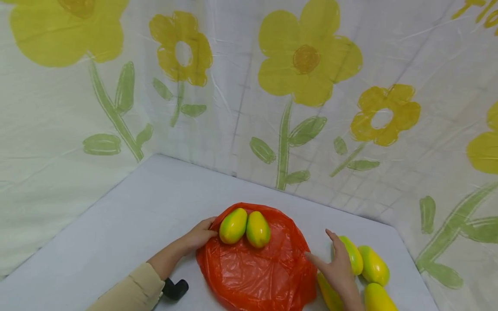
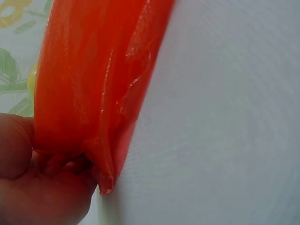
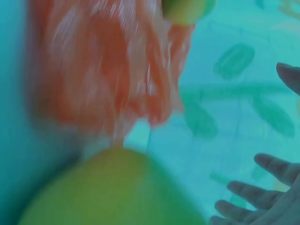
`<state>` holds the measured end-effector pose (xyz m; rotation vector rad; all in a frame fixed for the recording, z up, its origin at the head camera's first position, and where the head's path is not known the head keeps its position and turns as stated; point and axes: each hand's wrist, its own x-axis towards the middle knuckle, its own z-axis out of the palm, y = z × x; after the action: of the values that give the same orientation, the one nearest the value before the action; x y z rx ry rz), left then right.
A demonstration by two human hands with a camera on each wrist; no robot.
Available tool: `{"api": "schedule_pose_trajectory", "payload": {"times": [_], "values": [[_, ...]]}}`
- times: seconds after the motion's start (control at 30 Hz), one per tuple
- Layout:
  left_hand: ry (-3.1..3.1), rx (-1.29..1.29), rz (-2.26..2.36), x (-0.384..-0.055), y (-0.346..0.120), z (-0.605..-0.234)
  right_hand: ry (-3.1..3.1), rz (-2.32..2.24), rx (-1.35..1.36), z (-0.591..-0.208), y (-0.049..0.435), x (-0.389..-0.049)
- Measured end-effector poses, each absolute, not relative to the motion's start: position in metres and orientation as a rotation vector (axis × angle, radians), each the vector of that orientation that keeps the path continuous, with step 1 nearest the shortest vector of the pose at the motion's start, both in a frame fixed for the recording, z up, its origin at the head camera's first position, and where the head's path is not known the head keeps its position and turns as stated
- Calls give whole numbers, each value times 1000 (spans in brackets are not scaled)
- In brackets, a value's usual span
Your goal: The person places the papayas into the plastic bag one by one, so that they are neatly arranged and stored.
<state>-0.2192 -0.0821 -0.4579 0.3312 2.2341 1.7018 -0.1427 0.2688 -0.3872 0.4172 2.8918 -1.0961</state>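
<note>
A red plastic bag (image 1: 256, 272) lies spread open on the table, with two yellow-green mango-like fruits (image 1: 233, 226) at its far side. My left hand (image 1: 200, 235) grips the bag's left rim; in the left wrist view the fingers of that hand (image 2: 51, 183) curl under the red plastic. Over on the right, my right hand (image 1: 338, 268) has its fingers spread and holds nothing, between the bag and more of these fruits (image 1: 373, 264). The right wrist view shows a blurred fruit (image 3: 112, 192) in front of the bag, apart from the spread fingers (image 3: 262, 192).
Several loose fruits lie on the white table (image 1: 155, 207) at the right, partly behind the right hand. A black object (image 1: 176, 289) sits beside the left forearm. Behind the table hangs a pale curtain (image 1: 233, 86) printed with yellow flowers.
</note>
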Motion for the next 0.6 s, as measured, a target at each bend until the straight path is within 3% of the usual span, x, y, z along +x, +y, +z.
{"api": "schedule_pose_trajectory", "payload": {"times": [0.6], "values": [[2239,268,1711,-220,-79,-458,2781,-963,601,-385,325,-114]]}}
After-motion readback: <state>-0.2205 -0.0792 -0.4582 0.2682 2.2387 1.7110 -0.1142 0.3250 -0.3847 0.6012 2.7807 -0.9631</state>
